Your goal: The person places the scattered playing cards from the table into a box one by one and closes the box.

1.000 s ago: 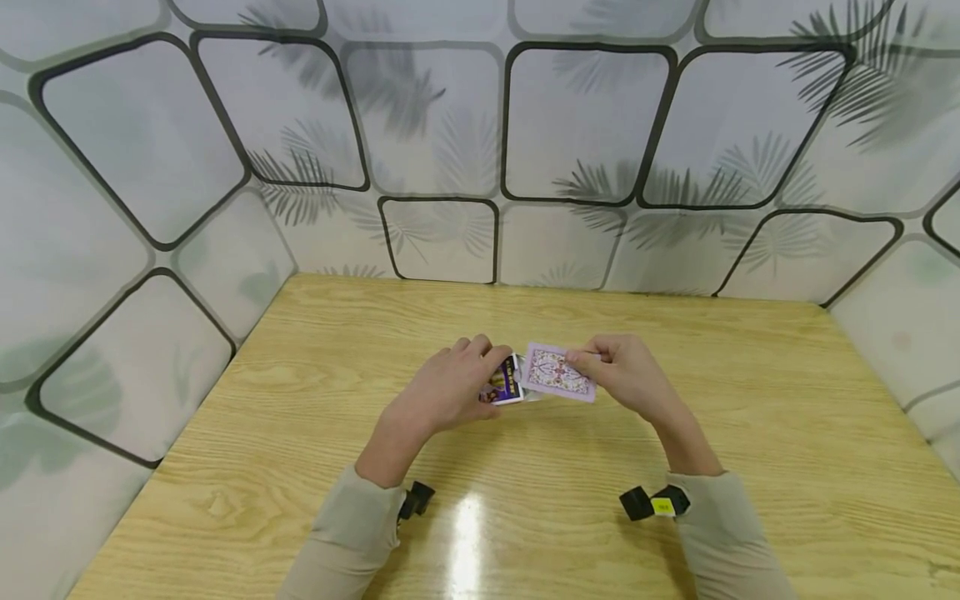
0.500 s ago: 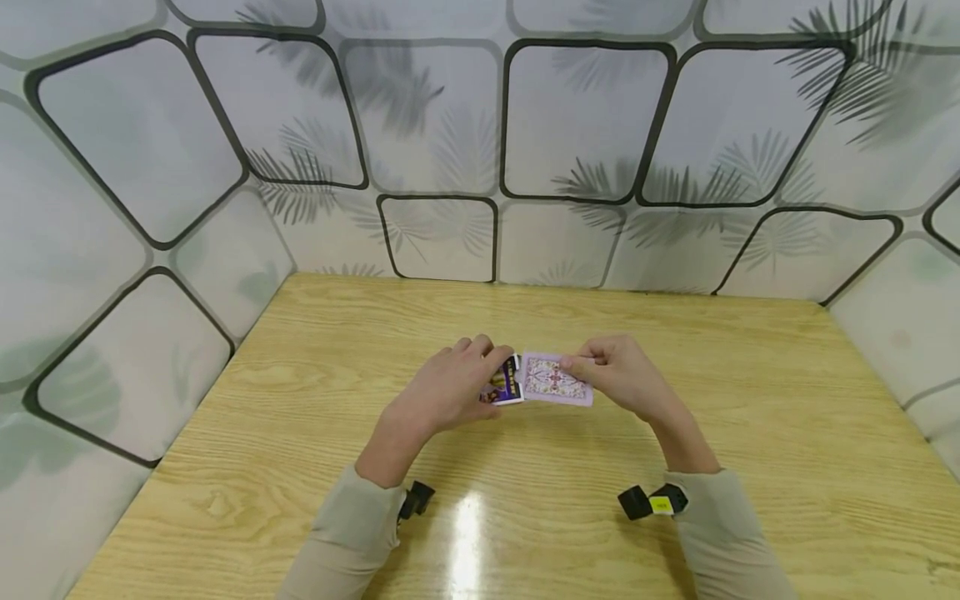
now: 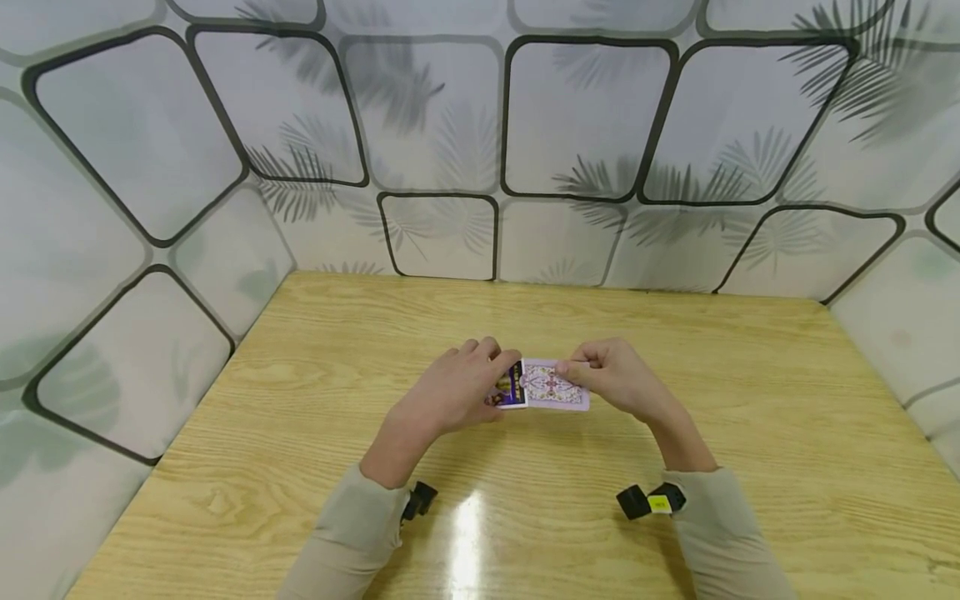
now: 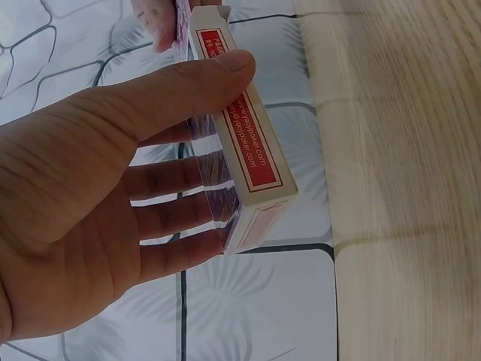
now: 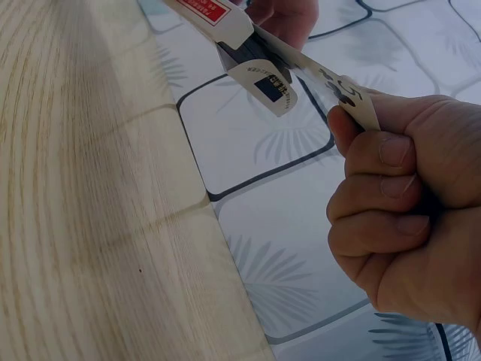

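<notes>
My left hand (image 3: pixel 444 393) holds a playing-card box (image 3: pixel 512 390) just above the table, thumb on one narrow side and fingers on the other. In the left wrist view the box (image 4: pixel 255 143) shows a white side with a red printed panel and a clear face. My right hand (image 3: pixel 626 385) pinches a playing card (image 3: pixel 546 385) between thumb and curled fingers, patterned lilac back up. The card's far end meets the box's open end; how far inside it reaches is hidden. From the right wrist, an open flap (image 5: pixel 264 86) hangs below the card's face.
A wood-grain table (image 3: pixel 300 500) lies under both hands. Behind and at the sides stand pale panels (image 3: pixel 577 125) with dark outlines and leaf prints. Small black cameras (image 3: pixel 651 502) sit at the wrists.
The card has come level and moved slightly left, lining up with the box's open end. My right hand has shifted left with it; the left hand has moved only slightly.
</notes>
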The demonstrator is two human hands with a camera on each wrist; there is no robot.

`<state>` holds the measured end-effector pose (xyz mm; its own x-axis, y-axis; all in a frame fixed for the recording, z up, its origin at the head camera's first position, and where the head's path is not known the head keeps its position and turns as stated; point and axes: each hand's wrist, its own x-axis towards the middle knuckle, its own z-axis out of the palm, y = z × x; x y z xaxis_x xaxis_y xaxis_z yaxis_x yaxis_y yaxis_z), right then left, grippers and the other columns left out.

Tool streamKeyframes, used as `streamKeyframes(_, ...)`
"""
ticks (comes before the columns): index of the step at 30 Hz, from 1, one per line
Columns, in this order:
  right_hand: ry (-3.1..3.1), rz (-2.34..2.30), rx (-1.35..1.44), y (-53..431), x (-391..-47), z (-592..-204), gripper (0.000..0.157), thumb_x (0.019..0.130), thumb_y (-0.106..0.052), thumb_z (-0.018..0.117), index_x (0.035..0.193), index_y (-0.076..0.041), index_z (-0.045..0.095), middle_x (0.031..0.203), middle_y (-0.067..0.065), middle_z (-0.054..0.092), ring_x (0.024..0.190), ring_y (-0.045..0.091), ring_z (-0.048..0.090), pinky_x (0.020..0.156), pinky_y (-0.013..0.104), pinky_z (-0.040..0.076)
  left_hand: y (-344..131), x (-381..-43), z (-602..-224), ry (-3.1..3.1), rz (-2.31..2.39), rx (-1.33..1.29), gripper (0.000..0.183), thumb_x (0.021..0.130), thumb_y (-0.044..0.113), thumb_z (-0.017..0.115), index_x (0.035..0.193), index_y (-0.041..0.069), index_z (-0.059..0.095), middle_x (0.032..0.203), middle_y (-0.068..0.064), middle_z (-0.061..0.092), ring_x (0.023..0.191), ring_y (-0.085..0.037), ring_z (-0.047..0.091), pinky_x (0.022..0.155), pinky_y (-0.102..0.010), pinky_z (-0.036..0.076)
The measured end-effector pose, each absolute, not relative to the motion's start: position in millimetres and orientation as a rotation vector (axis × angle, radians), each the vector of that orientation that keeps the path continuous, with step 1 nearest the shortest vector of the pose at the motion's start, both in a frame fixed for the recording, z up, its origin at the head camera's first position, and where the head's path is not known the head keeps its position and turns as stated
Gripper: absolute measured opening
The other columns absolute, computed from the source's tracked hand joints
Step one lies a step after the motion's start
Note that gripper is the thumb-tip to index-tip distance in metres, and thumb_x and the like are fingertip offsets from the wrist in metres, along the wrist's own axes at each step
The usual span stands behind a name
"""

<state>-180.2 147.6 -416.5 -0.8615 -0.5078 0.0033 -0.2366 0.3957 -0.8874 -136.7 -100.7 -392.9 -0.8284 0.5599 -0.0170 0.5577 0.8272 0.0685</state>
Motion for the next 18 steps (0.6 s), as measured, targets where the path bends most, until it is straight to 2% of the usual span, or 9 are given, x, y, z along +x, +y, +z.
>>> streamKeyframes(9, 2.415, -1.415, -0.667, 144.5, -180.5, -416.2, 0.026, 0.097, -0.02, 0.066, 0.081, 0.0, 0.068, 0.066, 0.002, 0.059, 0.056, 0.01, 0.043, 0.049, 0.024, 0.03, -99.8, -136.7, -392.1, 2.977, 0.097, 0.923, 0.078, 0.081, 0.037, 0.082, 0.146, 0.017, 0.045, 0.126, -0.008, 0.054, 0.108, -0.024, 0.054, 0.087, -0.039, 0.052)
streamKeyframes(16, 2.255, -1.49, -0.654, 148.6, -179.2, -414.4, 0.026, 0.103, -0.021, 0.056, 0.095, 0.003, 0.066, 0.06, 0.0, 0.049, 0.048, 0.007, 0.034, 0.045, 0.023, 0.029, -100.4, -137.1, -391.3, 2.977, 0.132, 0.889, 0.077, 0.082, 0.037, 0.082, 0.146, 0.016, 0.045, 0.125, -0.008, 0.054, 0.106, -0.022, 0.054, 0.088, -0.038, 0.052)
streamKeyframes(18, 2.201, -1.504, -0.677, 152.0, -179.2, -413.6, 0.026, 0.103, -0.019, 0.054, 0.097, 0.004, 0.064, 0.059, 0.002, 0.047, 0.046, 0.008, 0.036, 0.043, 0.023, 0.031, -100.7, -137.3, -391.2, 2.982, 0.145, 0.877, 0.077, 0.082, 0.037, 0.082, 0.146, 0.016, 0.045, 0.125, -0.007, 0.055, 0.104, -0.021, 0.054, 0.088, -0.037, 0.052)
